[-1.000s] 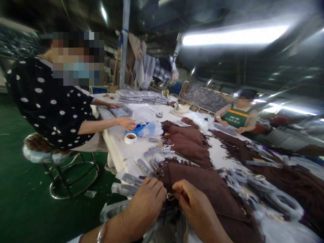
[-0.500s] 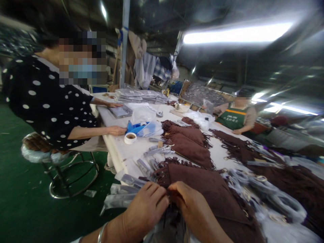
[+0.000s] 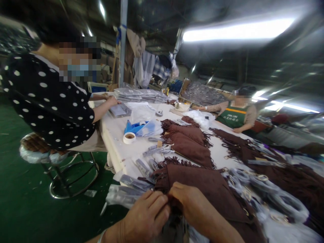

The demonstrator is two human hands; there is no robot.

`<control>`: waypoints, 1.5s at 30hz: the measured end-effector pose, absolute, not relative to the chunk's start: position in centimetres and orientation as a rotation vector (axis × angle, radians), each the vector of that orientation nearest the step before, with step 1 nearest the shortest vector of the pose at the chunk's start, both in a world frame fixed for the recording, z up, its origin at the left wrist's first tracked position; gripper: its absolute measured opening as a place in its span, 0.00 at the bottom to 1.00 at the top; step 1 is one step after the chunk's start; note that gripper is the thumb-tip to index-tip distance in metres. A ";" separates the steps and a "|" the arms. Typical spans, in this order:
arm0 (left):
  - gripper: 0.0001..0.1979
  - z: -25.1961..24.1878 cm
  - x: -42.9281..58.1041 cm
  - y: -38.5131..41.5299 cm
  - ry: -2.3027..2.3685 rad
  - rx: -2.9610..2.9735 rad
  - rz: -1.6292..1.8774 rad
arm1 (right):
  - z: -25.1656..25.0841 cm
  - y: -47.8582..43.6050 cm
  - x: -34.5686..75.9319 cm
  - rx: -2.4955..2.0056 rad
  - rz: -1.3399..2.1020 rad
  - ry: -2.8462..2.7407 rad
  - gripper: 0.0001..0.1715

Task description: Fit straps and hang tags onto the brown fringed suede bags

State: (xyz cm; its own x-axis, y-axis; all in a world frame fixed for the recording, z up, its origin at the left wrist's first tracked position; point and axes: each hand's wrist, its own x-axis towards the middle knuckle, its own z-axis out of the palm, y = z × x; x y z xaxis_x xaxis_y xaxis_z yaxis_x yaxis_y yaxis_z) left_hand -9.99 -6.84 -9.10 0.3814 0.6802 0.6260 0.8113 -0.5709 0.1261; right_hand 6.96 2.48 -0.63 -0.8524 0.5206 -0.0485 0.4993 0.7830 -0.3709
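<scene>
At the near edge of the table my left hand (image 3: 149,213) and my right hand (image 3: 193,205) meet, fingertips pinched together. What they grip is small and dark, and mostly hidden behind my fingers. Dark strands and clear plastic hang below them. Just beyond lies a brown fringed bag (image 3: 194,180), partly covered by my right forearm. Left of my hands, plastic-wrapped grey pieces (image 3: 124,195) stick out over the table edge.
More brown fringed bags (image 3: 191,148) lie farther up the white table (image 3: 115,148). Plastic-wrapped straps with metal rings (image 3: 273,192) are piled at right. A tape roll (image 3: 129,137) sits beside a blue tape dispenser (image 3: 136,127). Co-workers (image 3: 48,101) are at the left and far right.
My hands stay pinched together, having shifted slightly. The left co-worker's near hand has moved from the tape dispenser to the flat grey packets. The far co-worker's arm has lowered to the white plastic.
</scene>
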 end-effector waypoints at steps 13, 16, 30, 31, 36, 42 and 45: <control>0.12 -9.0 -8.9 -4.9 -2.905 -2.313 -2.410 | -1.5 2.2 7.5 -0.871 0.664 -2.847 0.12; 0.13 -9.8 -8.6 -4.0 -2.957 -2.274 -2.393 | -1.6 2.0 7.6 -0.884 0.638 -2.843 0.12; 0.11 -9.6 -8.8 -4.2 -2.596 -2.171 -2.594 | -2.1 1.4 8.0 -1.063 0.769 -2.595 0.12; 0.12 -9.4 -8.9 -4.2 -2.554 -2.112 -2.638 | -2.0 1.4 7.9 -1.082 0.791 -2.572 0.12; 0.12 -7.8 -9.5 -3.8 -2.406 -2.053 -2.742 | -1.5 1.5 7.4 -1.065 0.920 -2.505 0.12; 0.11 -6.9 -9.0 -2.6 -2.266 -2.183 -2.831 | -1.7 1.7 6.7 -1.144 0.949 -2.473 0.05; 0.13 -7.4 -9.0 -2.4 -2.238 -2.116 -2.923 | -1.7 1.7 7.0 -1.133 1.053 -2.401 0.07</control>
State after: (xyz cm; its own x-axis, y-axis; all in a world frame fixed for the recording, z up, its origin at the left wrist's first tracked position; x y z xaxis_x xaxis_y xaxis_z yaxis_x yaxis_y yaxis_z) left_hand -9.04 -2.41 -7.38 -0.0896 0.9956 0.0266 -0.2344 -0.0470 0.9710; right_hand 6.99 1.71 -1.70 -0.6510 0.7575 -0.0499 0.5496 0.4250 -0.7192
